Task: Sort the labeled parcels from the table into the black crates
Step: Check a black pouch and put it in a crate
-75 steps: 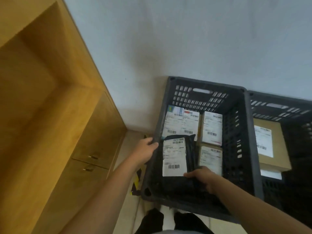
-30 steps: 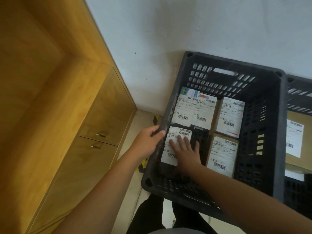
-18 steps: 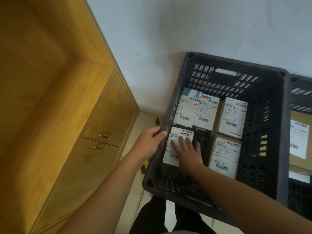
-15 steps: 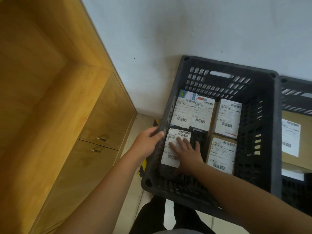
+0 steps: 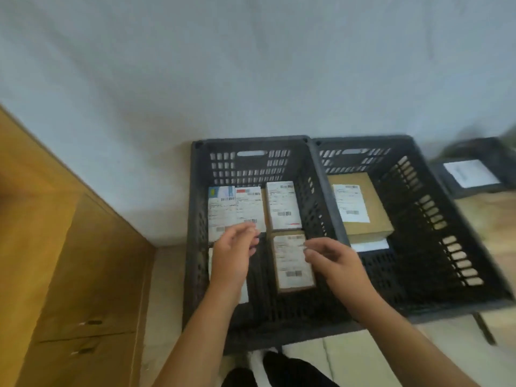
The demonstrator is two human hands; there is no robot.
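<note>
The left black crate (image 5: 195, 219) holds several labeled parcels: two white-labeled ones at the back (image 5: 237, 210), a white box (image 5: 283, 205), a brown box (image 5: 293, 263) and a black parcel (image 5: 259, 275) at the front left, mostly hidden by my arm. My left hand (image 5: 234, 250) and my right hand (image 5: 332, 258) hover above this crate, fingers loosely apart, holding nothing. The right black crate (image 5: 435, 219) holds a brown labeled box (image 5: 363, 208) on top of a white parcel (image 5: 368, 245).
A third dark crate (image 5: 480, 152) with a white-labeled parcel sits at the far right. A wooden cabinet (image 5: 83, 275) with drawers stands to the left. A grey wall is behind the crates. My legs show at the bottom, on a tiled floor.
Both hands have lifted off: the left let go of the crate's rim, the right left the black parcel lying in the crate. The view has swung right, showing the second crate.
</note>
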